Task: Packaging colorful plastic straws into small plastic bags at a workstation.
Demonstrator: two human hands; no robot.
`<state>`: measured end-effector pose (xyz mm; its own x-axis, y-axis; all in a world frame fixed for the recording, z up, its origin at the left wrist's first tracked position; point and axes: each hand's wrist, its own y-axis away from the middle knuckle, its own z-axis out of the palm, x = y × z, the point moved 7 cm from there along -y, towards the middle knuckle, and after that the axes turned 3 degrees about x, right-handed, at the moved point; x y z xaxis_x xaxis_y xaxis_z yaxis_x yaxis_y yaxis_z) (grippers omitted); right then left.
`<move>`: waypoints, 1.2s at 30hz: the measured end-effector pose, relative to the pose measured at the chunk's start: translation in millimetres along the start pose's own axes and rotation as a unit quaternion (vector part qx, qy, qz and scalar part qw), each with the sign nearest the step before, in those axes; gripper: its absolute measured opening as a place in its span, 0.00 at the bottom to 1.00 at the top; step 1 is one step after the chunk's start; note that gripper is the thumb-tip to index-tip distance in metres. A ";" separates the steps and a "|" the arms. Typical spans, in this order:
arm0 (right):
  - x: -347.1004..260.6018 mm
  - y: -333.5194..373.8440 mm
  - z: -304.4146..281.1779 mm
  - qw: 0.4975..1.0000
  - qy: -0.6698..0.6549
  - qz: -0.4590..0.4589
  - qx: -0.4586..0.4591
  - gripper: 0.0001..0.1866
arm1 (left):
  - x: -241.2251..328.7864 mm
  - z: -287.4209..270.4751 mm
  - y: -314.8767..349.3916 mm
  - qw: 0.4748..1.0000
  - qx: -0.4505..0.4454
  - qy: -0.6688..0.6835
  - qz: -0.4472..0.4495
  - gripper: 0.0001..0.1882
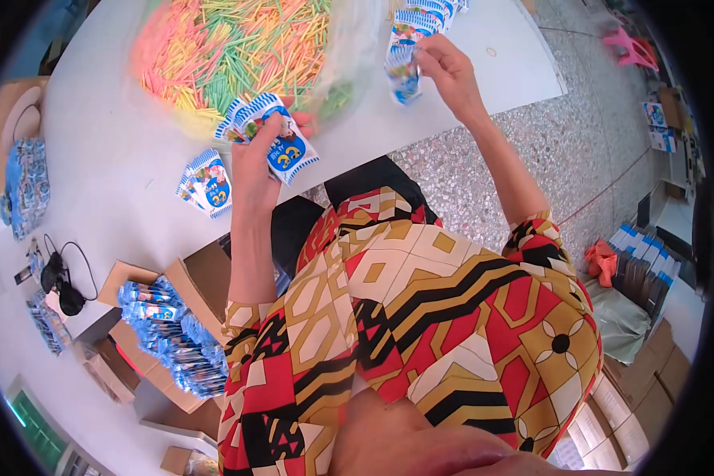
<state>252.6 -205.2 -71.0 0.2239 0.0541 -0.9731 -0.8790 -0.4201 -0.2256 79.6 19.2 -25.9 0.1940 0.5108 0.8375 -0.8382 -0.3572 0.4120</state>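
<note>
Several printed packets (297,159) fanned in left hand (259,157), grip closed, thumb pressed over the front one. One end packet (404,78), blurred, pinched between thumb and fingers of right hand (452,71), at near end of an overlapping row of packets (414,30) on the white table (111,186); whether fully lifted, not clear. Done, judging by present layout: one handful gathered, plus a small fanned stack (211,182) laid flat just left of left hand. Left: remaining row beyond right hand, not yet gathered, count uncertain near the upper edge. Estimate: part-way. Loose pastel sticks (246,47) heaped beyond left hand, outside both grips; contents of packets not visible. Below table edge at left, open cardboard box (123,278) with blue packs (157,313), untouched by either hand.
</note>
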 end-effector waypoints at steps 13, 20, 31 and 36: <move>97.0 -34.7 -62.0 0.996 -0.018 0.039 0.083 0.10 | -2.3 13.9 0.1 1.000 -0.008 -0.002 0.027 0.14; -32.0 -34.9 -18.9 0.948 0.278 -0.107 0.115 0.12 | 7.6 12.2 2.6 0.994 -0.001 -0.014 0.105 0.12; -112.6 -9.4 138.1 0.935 0.173 -0.107 -0.289 0.09 | 17.2 6.1 10.8 0.983 0.029 -0.033 0.178 0.15; -120.0 -22.3 140.0 0.944 0.140 -0.127 -0.270 0.08 | 18.3 -1.0 17.2 0.994 0.011 0.040 0.102 0.14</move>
<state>186.4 -75.4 44.3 0.5675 0.0044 -0.8234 -0.4566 -0.8305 -0.3191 68.3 23.2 -3.9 -0.0213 0.4868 0.8732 -0.8444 -0.4764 0.2450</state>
